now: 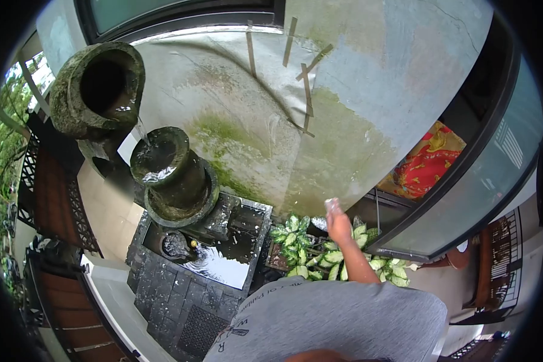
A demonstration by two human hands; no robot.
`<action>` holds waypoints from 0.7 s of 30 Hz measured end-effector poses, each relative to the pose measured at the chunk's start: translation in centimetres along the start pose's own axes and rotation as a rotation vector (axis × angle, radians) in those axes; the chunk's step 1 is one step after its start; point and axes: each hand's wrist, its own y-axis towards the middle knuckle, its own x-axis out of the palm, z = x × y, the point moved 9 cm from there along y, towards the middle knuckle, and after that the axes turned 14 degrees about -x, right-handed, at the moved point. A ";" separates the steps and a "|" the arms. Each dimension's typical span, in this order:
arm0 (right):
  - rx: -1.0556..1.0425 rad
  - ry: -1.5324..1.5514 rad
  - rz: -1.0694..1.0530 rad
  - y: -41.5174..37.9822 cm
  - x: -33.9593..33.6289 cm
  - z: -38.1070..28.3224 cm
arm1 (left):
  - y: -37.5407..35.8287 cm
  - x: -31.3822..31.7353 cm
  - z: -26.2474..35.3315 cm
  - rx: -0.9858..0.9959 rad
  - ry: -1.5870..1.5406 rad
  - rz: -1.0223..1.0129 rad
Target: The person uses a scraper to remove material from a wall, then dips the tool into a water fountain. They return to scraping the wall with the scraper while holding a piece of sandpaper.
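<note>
My right hand [338,223] reaches forward over the leafy plants, close to the foot of the stained wall [338,145]. Its fingers are closed around something small and whitish [331,204], too blurred to name. Below the hand are green-and-white variegated plants [295,241], growing beside the stone basin. My left hand is not in view; only a strip of skin shows at the bottom edge. My grey T-shirt [338,314] covers the lower middle of the view.
A mossy stone jar [93,90] pours water into a tiered stone fountain [178,181] on the left. Below lies a water-filled basin [259,241]. A glass-paned window frame [464,205] juts out on the right, with red-and-gold fabric [428,163] behind. Brown tape strips [308,90] mark the wall.
</note>
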 end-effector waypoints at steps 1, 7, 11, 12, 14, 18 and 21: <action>-0.091 0.010 -0.087 -2.7 4.3 0.5 | 0.1 0.0 0.8 0.055 0.032 -0.025; 0.008 0.194 -0.476 -10.8 17.3 4.1 | -0.8 1.0 5.7 0.346 0.221 -0.199; -0.024 0.096 -0.689 -15.8 22.7 7.3 | -4.4 2.8 12.7 0.505 0.345 -0.346; 0.027 0.064 -0.799 -16.7 22.2 7.3 | -3.6 3.7 14.3 0.476 0.241 -0.440; 0.076 0.085 -0.916 -16.7 20.5 6.5 | 2.2 8.2 17.5 0.411 0.050 -0.502; 0.085 0.049 -0.915 -19.4 22.7 9.9 | -6.9 1.4 24.4 0.495 -0.214 -0.628; 0.665 0.424 -0.809 -23.1 19.4 9.1 | -0.3 6.1 20.9 0.458 0.174 -0.389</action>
